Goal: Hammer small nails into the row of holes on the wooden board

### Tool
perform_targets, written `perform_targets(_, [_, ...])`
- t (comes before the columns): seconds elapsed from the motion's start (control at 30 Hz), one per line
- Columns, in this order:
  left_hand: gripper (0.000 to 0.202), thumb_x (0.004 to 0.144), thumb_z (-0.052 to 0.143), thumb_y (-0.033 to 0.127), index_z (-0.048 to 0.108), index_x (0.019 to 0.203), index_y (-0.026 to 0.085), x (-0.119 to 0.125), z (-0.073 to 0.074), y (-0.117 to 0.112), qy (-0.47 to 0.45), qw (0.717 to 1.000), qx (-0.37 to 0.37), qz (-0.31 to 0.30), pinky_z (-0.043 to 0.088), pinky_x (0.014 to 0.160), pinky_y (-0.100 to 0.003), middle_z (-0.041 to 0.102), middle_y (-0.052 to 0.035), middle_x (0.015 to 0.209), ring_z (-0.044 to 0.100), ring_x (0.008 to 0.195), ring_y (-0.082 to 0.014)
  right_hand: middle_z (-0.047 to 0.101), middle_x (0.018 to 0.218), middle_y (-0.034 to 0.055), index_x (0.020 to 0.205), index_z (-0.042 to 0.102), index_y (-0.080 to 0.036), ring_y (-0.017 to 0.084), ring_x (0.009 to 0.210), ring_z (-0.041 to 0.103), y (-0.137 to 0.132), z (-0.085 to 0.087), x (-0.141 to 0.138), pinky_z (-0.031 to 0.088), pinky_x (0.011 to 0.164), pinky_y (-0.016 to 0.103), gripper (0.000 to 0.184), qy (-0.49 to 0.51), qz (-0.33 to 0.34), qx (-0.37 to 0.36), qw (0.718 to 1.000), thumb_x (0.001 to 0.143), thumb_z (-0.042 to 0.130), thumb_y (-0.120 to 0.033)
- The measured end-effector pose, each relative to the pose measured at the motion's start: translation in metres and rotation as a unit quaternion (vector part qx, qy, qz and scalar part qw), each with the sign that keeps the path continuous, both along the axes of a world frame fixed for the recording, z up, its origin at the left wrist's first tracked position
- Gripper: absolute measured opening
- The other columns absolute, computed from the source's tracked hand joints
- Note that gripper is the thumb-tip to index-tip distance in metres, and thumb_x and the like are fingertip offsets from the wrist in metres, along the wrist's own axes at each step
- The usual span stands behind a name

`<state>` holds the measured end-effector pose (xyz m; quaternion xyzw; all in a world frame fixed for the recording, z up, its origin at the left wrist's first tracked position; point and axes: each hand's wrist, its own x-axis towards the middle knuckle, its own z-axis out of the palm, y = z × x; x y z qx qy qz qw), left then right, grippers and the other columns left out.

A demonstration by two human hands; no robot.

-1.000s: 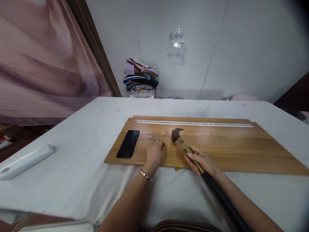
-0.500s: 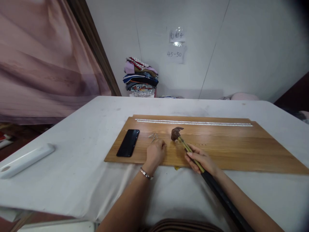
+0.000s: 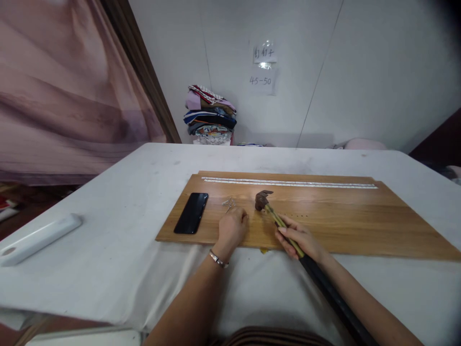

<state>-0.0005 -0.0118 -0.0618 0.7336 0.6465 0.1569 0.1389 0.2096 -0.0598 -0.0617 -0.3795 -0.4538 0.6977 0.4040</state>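
A long wooden board (image 3: 342,226) lies on the white-covered table (image 3: 108,254). My right hand (image 3: 300,238) grips a hammer (image 3: 277,218) by its yellow and black handle; the dark head rests on the board just right of my left hand. My left hand (image 3: 233,226) sits closed on the board near its front edge, fingers curled; what they pinch is hidden. A small heap of nails (image 3: 228,203) lies just beyond that hand. A black phone (image 3: 191,219) lies flat on the board's left end.
A thin white strip (image 3: 288,183) runs along the board's far edge. A white oblong object (image 3: 38,239) lies at the table's left. Folded clothes (image 3: 210,115) are stacked by the wall behind, under taped paper notes (image 3: 264,67). A pink curtain (image 3: 65,91) hangs at the left.
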Motion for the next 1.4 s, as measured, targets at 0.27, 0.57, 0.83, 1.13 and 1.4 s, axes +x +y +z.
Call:
perform_targets(0.27, [0.014, 0.088, 0.048, 0.026, 0.06, 0.085, 0.021, 0.0007, 0.0029, -0.0003, 0.001, 1.0, -0.024, 0.007, 0.038, 0.071, -0.025, 0.067, -0.0037, 0.095, 0.06, 0.091, -0.0172, 0.056, 0.066, -0.0051, 0.128, 0.048, -0.021, 0.002, 0.03, 0.037, -0.0002, 0.0038, -0.0017, 0.03, 0.027, 0.013, 0.051, -0.004, -0.003, -0.003, 1.0, 0.082, 0.062, -0.036])
perform_targets(0.57, [0.013, 0.087, 0.048, 0.025, 0.06, 0.083, 0.021, 0.0004, 0.0013, -0.0002, -0.01, 1.0, -0.009, 0.004, 0.039, 0.073, -0.025, 0.066, -0.0038, 0.092, 0.06, 0.09, -0.0166, 0.056, 0.068, -0.0046, 0.13, 0.046, -0.02, 0.001, 0.03, 0.039, 0.0009, 0.0012, -0.0011, 0.031, 0.028, 0.012, 0.049, -0.008, 0.008, 0.004, 1.0, 0.084, 0.059, -0.033])
perform_targets(0.83, [0.014, 0.087, 0.048, 0.026, 0.06, 0.084, 0.021, -0.0004, -0.0003, 0.0004, -0.007, 1.0, -0.016, 0.004, 0.038, 0.071, -0.026, 0.067, -0.0034, 0.092, 0.061, 0.088, -0.0167, 0.056, 0.068, -0.0047, 0.129, 0.047, -0.022, 0.001, 0.03, 0.038, -0.0005, 0.0043, -0.0009, 0.03, 0.028, 0.013, 0.048, 0.0, 0.002, 0.004, 1.0, 0.084, 0.06, -0.034])
perform_targets(1.13, [0.014, 0.088, 0.048, 0.026, 0.06, 0.084, 0.02, 0.0, 0.0021, 0.0003, -0.001, 1.0, -0.017, 0.004, 0.038, 0.072, -0.025, 0.067, -0.0036, 0.091, 0.06, 0.089, -0.0161, 0.056, 0.068, -0.0046, 0.131, 0.046, -0.021, 0.001, 0.03, 0.039, 0.0017, -0.0043, 0.0003, 0.03, 0.028, 0.012, 0.05, 0.0, 0.009, 0.0, 1.0, 0.085, 0.059, -0.033])
perform_targets(1.4, [0.016, 0.088, 0.047, 0.027, 0.061, 0.084, 0.02, -0.0006, -0.0015, 0.0011, -0.002, 1.0, -0.017, 0.005, 0.038, 0.071, -0.026, 0.066, -0.0041, 0.091, 0.059, 0.088, -0.0162, 0.056, 0.067, -0.005, 0.131, 0.047, -0.022, 0.001, 0.03, 0.038, 0.0008, 0.0006, -0.0006, 0.03, 0.028, 0.012, 0.05, 0.006, 0.002, 0.003, 1.0, 0.083, 0.06, -0.034])
